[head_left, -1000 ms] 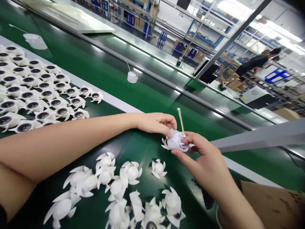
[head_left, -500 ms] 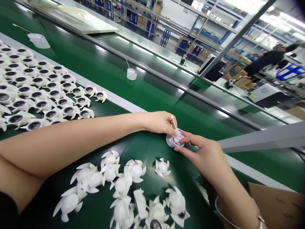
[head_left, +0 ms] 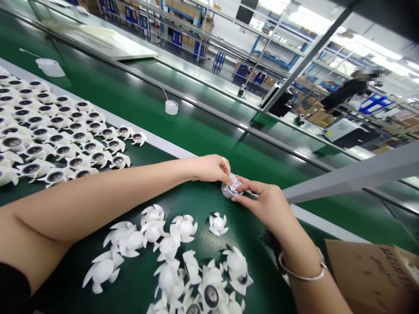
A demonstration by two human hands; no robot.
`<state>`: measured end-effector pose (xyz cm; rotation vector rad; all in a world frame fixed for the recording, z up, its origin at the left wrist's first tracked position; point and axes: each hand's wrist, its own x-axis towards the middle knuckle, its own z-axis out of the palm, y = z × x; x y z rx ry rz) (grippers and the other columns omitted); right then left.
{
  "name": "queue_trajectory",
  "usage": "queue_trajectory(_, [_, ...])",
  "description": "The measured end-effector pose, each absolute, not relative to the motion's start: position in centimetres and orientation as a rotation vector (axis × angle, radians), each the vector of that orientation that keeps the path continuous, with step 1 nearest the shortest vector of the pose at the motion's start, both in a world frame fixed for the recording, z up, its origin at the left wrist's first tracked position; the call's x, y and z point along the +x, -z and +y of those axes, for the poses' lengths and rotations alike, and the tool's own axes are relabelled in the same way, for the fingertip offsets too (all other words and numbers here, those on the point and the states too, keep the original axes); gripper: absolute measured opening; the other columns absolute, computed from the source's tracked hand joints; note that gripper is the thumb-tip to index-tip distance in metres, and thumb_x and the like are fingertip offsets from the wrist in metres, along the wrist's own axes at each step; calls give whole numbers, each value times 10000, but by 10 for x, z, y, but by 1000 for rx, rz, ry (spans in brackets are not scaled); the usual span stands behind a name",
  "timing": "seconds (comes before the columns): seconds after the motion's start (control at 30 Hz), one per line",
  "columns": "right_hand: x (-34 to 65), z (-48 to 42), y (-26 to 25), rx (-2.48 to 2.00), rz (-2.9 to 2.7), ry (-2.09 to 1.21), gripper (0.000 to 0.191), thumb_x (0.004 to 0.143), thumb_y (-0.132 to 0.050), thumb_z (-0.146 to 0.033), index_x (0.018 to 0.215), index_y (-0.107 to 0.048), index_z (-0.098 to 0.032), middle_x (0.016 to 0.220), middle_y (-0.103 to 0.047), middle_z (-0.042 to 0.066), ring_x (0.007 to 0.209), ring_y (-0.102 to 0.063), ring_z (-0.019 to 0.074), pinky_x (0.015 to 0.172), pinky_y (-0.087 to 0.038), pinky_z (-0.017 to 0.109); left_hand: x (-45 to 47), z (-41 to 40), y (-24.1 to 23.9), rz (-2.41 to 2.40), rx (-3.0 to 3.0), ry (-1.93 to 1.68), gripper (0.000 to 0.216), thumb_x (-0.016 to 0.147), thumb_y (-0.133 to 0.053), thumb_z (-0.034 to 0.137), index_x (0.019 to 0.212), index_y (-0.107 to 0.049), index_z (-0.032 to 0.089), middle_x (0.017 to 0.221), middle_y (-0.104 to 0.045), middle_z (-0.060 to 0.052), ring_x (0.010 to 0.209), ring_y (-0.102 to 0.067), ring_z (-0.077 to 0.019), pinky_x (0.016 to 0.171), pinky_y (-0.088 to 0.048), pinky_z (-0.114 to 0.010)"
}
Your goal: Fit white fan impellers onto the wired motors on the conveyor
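Note:
My left hand reaches in from the left, its fingertips pinching a thin stick, of which only the tip shows. Those fingertips also rest against a white plastic fan, seen face-on with its slotted hub. My right hand grips that fan from the right between thumb and fingers, partly hiding it. Below my forearm lie loose white fan impellers, with dome sides up. Further left stand rows of impellers with dark round centres.
A cardboard box sits at the lower right, beyond my bangled right wrist. A grey metal bar crosses above the green conveyor belt. A small white cup stands on the belt. A person works far off among shelves.
The fan has turned from side-on to face-on and shifted left. The stick has sunk almost out of sight behind my left fingers. A bangle has come into view on my right wrist.

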<state>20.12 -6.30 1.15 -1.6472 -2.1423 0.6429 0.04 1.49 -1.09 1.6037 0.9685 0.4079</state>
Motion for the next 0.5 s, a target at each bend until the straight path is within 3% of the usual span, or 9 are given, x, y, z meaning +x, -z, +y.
queue_trajectory(0.1, [197,-67,-17,-1745,-2219,-465,54,808,-699,-315,821,-679,-267,1149,-729,-24,771,-711,242,637,-516,330,-1,15,13,944,1623,-429,270,651,-770,331,775,-583,181,706,-617,29,632,-533,-106,525,-355,-203])
queue_trajectory(0.17, [197,-70,-20,-1741,-2284,-400,49,804,-689,-291,846,-676,-269,1034,-756,-16,727,-703,235,622,-513,324,-4,15,13,904,1695,-412,281,675,-764,375,774,-585,181,688,-598,33,607,-507,-101,521,-347,-209])
queue_trajectory(0.3, [205,-68,-10,-1446,-2316,-592,46,811,-679,-290,841,-671,-255,1166,-717,16,1072,-670,260,920,-530,362,-13,14,5,727,1859,-207,432,729,-726,523,611,-487,182,553,-442,55,513,-377,-83,480,-288,-224])
queue_trajectory(0.37, [212,-62,-1,-1417,-2228,-518,175,866,-619,-323,999,-697,-240,1255,-673,64,1198,-604,267,1027,-480,411,-16,13,-1,642,1913,-126,519,762,-686,577,554,-420,183,510,-361,58,482,-319,-79,462,-256,-235])
queue_trajectory(0.43, [222,-56,3,-1493,-2139,-263,345,908,-541,-343,1194,-663,-193,1317,-622,127,1252,-556,288,1051,-452,463,-15,9,-5,571,1957,-71,484,740,-711,588,592,-494,182,537,-428,51,491,-356,-85,468,-284,-237])
queue_trajectory(0.5, [234,-51,0,-1646,-2070,-79,415,913,-512,-360,1247,-635,-148,1275,-630,162,1167,-598,305,967,-496,468,-13,4,-8,494,2043,-37,398,649,-804,544,746,-646,192,691,-594,27,583,-483,-109,524,-359,-236])
